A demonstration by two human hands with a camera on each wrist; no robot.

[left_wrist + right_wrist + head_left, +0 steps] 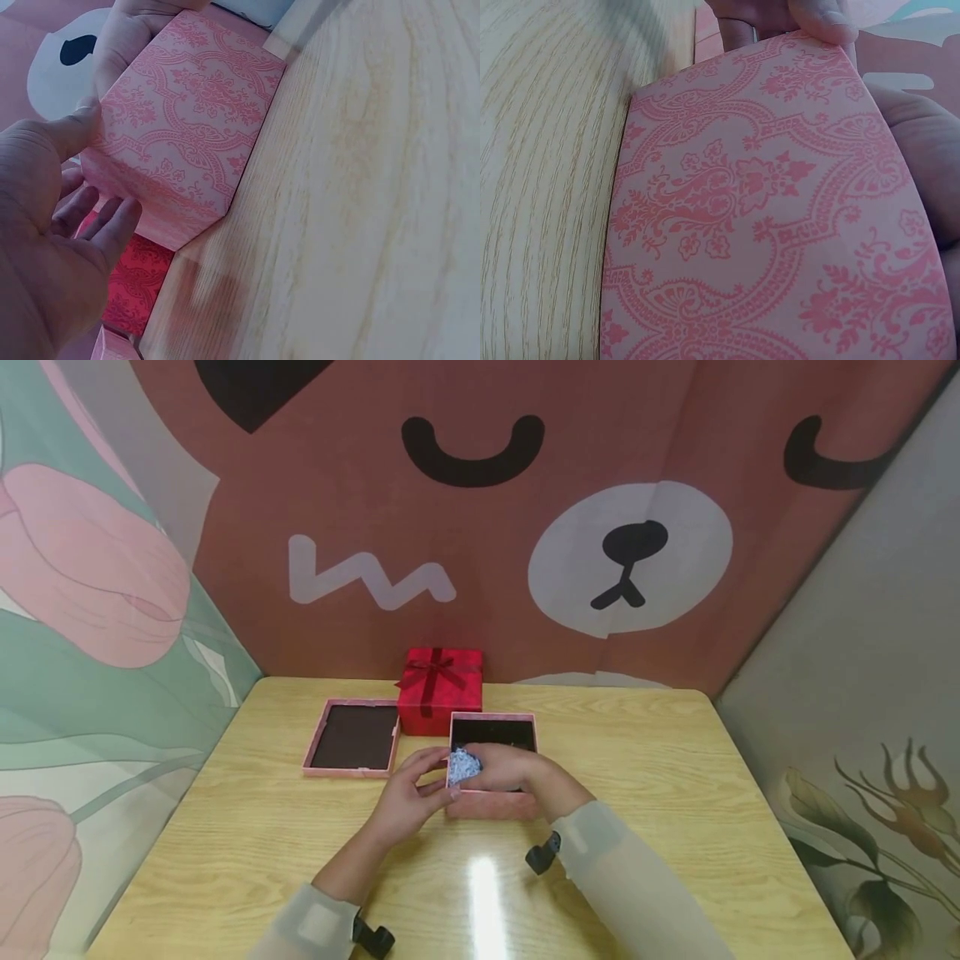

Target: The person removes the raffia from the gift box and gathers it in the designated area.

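Observation:
A pink box [491, 805] with a damask pattern stands uncovered on the table, its inside dark. My left hand [401, 802] holds it at the front left corner, thumb at the top edge and bent fingers along the left side. The left wrist view shows the same hand [45, 217] against the box [187, 112]. Reaching inside from the right, my right hand [506, 767] has its fingers around a clump of pale blue shredded paper [462, 766] at the left wall. The box's front wall [765, 202] hides most of that hand in the right wrist view.
A red gift box [457, 693] with a dark red ribbon bow stands behind, near the back edge. To the left, a pink lid [309, 760] lies with its dark inside up. A printed bear curtain [480, 568] hangs behind the wooden table [637, 760].

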